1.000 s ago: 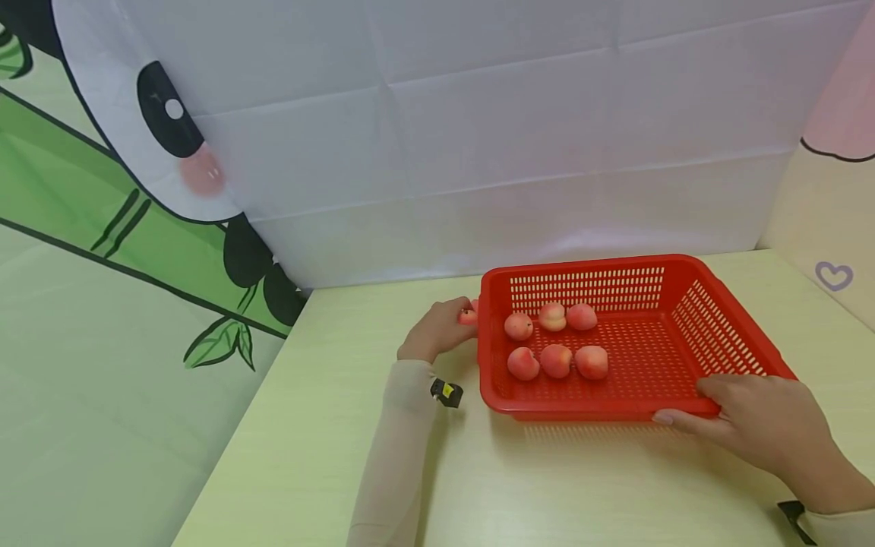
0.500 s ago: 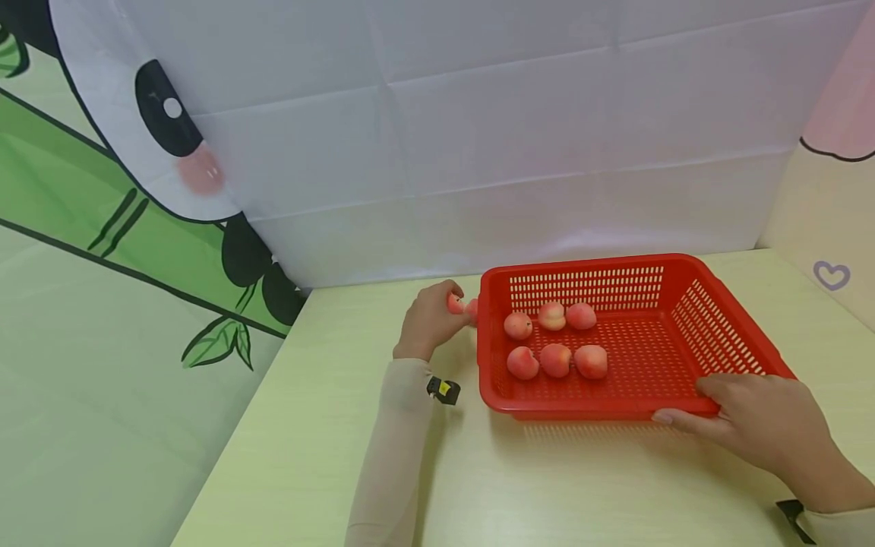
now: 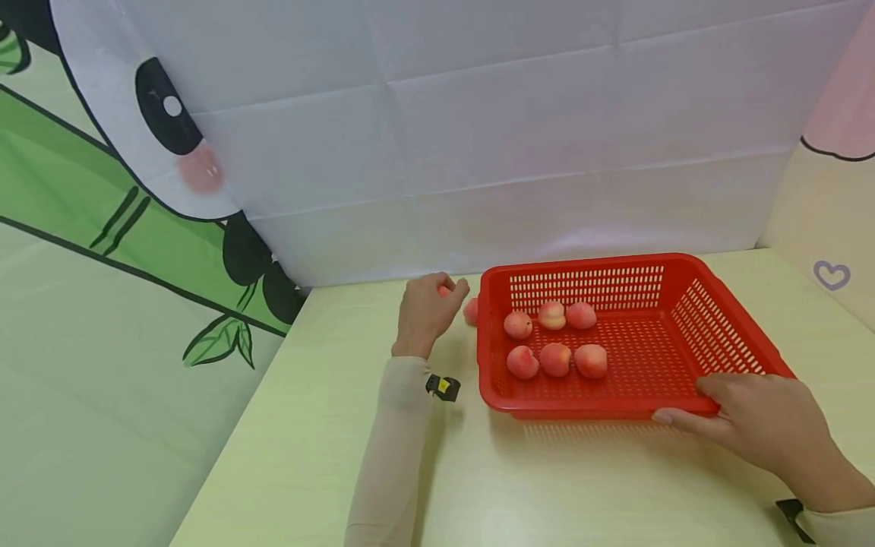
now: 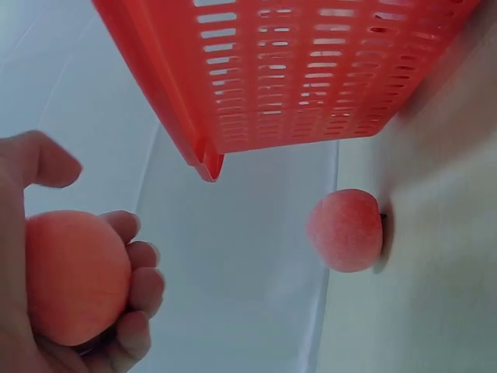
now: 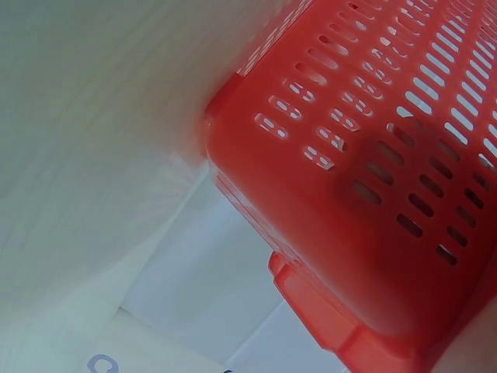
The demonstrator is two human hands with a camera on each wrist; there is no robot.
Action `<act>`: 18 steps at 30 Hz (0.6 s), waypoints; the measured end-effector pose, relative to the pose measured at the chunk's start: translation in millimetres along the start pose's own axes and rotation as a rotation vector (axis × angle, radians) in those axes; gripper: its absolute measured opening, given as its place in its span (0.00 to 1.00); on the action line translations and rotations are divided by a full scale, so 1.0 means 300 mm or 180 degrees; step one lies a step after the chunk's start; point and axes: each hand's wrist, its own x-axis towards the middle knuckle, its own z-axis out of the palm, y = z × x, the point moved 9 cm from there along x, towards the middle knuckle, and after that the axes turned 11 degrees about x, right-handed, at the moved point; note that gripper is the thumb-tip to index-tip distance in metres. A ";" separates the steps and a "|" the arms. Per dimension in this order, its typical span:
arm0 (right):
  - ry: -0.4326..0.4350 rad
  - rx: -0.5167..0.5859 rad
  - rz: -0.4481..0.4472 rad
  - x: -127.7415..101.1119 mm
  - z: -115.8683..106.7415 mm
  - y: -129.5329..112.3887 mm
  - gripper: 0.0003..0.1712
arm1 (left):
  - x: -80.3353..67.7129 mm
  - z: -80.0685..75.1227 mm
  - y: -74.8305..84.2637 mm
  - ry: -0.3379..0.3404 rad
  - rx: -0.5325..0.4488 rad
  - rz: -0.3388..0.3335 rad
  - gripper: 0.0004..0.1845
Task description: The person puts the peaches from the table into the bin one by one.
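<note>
In the head view my left hand is left of the red basket, its fingers curled round a peach, which the left wrist view shows against the palm. The thumb stands off this fruit. A second peach sits on the table just outside the basket's left wall, partly hidden by it in the head view. My right hand grips the near right corner of the red plastic basket, thumb on the near rim. Several peaches lie in two rows in the basket's left half, among them a front one.
The basket stands on a pale wooden table. Behind the table hangs a white printed cloth, and another printed cloth is at the right. The basket's slotted wall fills much of the right wrist view.
My left hand has drawn a peach away from the basket's left side, lifting and turning as it holds it. The other peach there now shows more. The right hand and the basket stay put.
</note>
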 end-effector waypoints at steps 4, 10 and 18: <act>-0.0022 0.0007 0.0018 0.002 -0.003 -0.003 0.39 | -0.002 -0.037 0.024 0.0266 -0.0020 0.0111 0.22; 0.0006 0.0016 -0.0008 0.009 -0.013 -0.006 0.40 | -0.007 -0.064 0.053 0.0303 -0.0051 0.0177 0.20; -0.0156 0.0047 0.0139 0.008 -0.005 0.001 0.39 | -0.028 -0.109 0.104 0.0369 -0.0056 0.0328 0.18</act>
